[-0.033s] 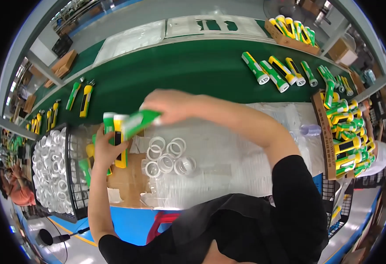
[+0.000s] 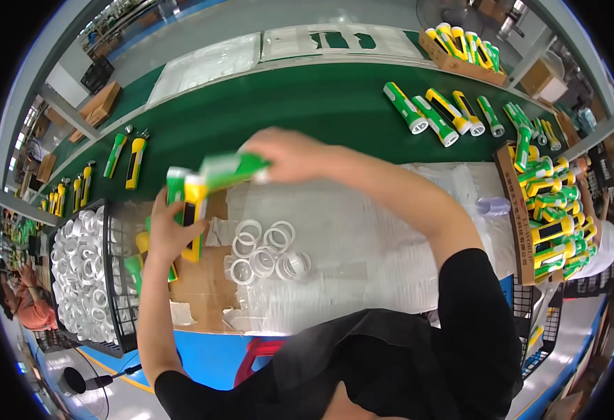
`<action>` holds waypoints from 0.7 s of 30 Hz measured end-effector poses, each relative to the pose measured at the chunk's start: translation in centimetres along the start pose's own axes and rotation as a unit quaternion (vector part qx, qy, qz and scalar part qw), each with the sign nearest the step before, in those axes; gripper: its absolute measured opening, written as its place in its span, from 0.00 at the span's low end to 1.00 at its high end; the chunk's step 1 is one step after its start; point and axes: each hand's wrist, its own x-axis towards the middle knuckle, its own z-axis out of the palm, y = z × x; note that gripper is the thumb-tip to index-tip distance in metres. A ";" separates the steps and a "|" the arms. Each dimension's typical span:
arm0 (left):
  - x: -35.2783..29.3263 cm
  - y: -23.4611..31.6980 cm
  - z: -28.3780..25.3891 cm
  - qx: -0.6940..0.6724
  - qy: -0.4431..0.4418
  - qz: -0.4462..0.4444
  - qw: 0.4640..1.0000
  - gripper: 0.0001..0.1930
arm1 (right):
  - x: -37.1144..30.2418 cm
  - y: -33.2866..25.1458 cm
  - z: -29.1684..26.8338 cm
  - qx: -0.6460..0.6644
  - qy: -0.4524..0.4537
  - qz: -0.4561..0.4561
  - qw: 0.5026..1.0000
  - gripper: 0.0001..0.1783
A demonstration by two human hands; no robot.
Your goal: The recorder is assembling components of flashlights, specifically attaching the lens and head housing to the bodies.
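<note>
Left hand [image 2: 170,227] wraps a green-and-yellow flashlight body [image 2: 189,210]; right hand [image 2: 282,154] pinches a green flashlight body [image 2: 233,170], its end just beside the left fingers. Risk: the right piece could slip, the pinch being near one end. Clear rings [image 2: 265,250] lie below the fingers. Cardboard tray [image 2: 510,210] of flashlights far right.

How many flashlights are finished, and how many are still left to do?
Done: several flashlights lie on the green belt. In hand: the left hand holds a flashlight body, the right hand a green piece. Left: white rings on the table and a full basket.
</note>
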 end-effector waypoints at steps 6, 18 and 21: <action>15.2 8.7 5.5 0.040 -0.099 0.383 0.918 0.18 | -9.8 12.5 -9.3 -0.105 0.159 0.491 0.850 0.26; 24.1 9.9 16.5 0.039 -0.040 0.567 0.822 0.18 | -17.1 16.3 -10.9 -0.365 0.093 0.519 0.767 0.25; 23.3 -1.7 12.6 0.146 0.133 0.296 0.934 0.26 | -14.9 12.1 -10.9 -0.416 0.195 0.307 0.834 0.20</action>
